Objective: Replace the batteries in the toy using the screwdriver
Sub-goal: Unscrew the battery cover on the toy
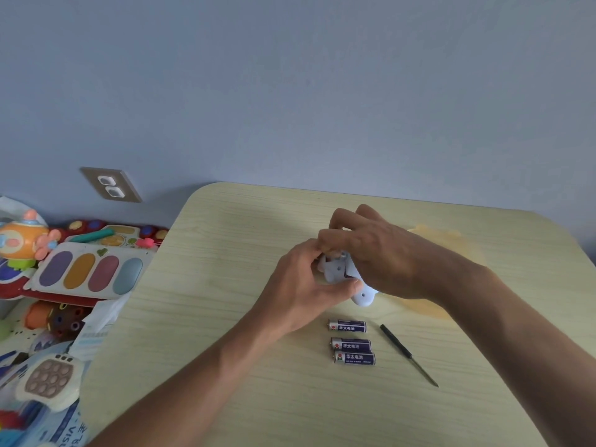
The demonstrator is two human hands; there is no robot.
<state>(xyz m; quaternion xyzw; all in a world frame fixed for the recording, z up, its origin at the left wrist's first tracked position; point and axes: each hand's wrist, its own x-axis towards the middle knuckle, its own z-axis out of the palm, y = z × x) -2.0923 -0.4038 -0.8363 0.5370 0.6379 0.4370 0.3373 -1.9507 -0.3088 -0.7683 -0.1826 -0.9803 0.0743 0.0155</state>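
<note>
A small pale blue-white toy [339, 275] is held just above the middle of the table, underside up, mostly hidden by fingers. My left hand [301, 285] grips it from the left, thumb under its lower edge. My right hand [375, 253] covers it from the right and above, fingers curled over its top. Three purple batteries [347, 326], [351, 345], [354, 358] lie in a column on the table below the toy. A thin black screwdriver [407, 352] lies to their right, tip pointing toward the lower right.
The light wooden table [225, 285] has a yellowish patch [442, 240] behind my right wrist. Left of the table lies a heap of colourful toys [87, 272], among them a keyboard toy and a pop-button game [48, 379]. A wall socket [111, 185] sits on the blue wall.
</note>
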